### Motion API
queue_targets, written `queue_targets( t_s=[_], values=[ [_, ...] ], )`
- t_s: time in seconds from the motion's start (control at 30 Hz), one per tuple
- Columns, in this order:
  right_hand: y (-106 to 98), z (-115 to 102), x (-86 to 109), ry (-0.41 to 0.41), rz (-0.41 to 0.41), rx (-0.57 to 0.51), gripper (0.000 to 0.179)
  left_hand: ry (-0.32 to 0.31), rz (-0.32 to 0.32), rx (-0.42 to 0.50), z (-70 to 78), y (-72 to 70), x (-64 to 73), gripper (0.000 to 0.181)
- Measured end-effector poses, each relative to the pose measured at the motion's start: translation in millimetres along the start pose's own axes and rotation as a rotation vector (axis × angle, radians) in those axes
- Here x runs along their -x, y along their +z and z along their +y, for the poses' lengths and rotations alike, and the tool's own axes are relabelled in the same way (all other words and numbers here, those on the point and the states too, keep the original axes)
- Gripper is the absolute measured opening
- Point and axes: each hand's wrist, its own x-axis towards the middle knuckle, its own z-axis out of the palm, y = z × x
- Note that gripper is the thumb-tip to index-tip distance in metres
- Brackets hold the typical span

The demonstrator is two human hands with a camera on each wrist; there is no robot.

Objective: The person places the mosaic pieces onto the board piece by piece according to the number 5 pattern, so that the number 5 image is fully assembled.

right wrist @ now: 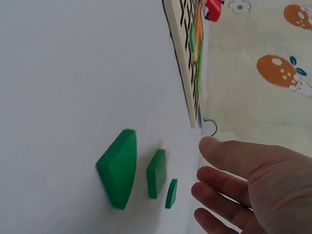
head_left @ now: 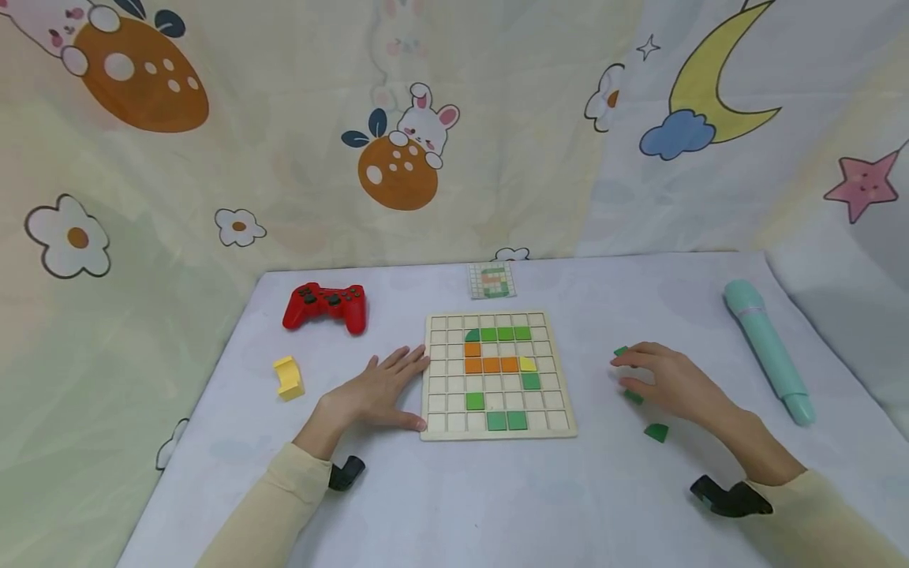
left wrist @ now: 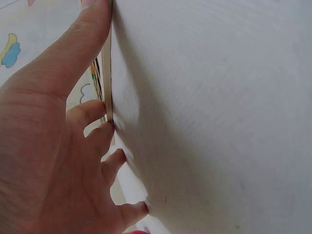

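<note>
A wooden grid board [head_left: 437, 385] lies mid-table with several green, orange and yellow tiles in its cells. My left hand [head_left: 372, 394] rests at the board's left edge, fingers spread, with thumb and fingertips touching its side. Over on the right, my right hand [head_left: 671, 380] hovers above loose green pieces, its fingers slightly bent and nothing between them. Nearest me is a green quarter-round piece [head_left: 656, 432]. Beyond it lie a green square tile [right wrist: 156, 174], partly covered by the hand in the head view, and a smaller-looking green piece with a curved edge [right wrist: 171, 193].
A small printed pattern card [head_left: 491, 281] lies behind the board. On the left are a red game controller [head_left: 325, 306] and a yellow curved block [head_left: 289, 379]. A mint-green tube-shaped object [head_left: 770, 351] lies at the far right. Patterned cloth [head_left: 298, 158] hangs behind the table.
</note>
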Motion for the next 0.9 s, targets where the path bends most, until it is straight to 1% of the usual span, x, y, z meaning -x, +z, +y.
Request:
queue_targets(
  t_s=[0.17,0.27,0.4,0.6,0.8,0.9],
  values=[
    [0,15,14.3,0.027,-0.003,0.0,0.027,-0.008,0.001,0.0,-1.1,-0.8,0.7,0.104],
    [6,20,19.3,0.015,0.007,-0.012,0.028,-0.011,0.001,0.001,-1.1,-1.3,1.2,0.104],
    [13,22,20.7,0.005,0.014,-0.007,0.028,-0.012,0.001,0.008,-1.1,-0.9,1.7,0.104],
    [17,20,19.8,-0.02,0.04,0.02,0.025,-0.005,0.0,0.015,-0.9,-0.3,1.2,0.104],
    [17,12,16.6,-0.057,0.077,0.042,0.025,0.001,0.001,0.014,-0.2,-0.8,1.2,0.104],
    [15,4,10.2,-0.077,0.057,0.03,0.025,-0.003,0.0,0.013,0.1,-0.7,0.9,0.104]
  ],
)
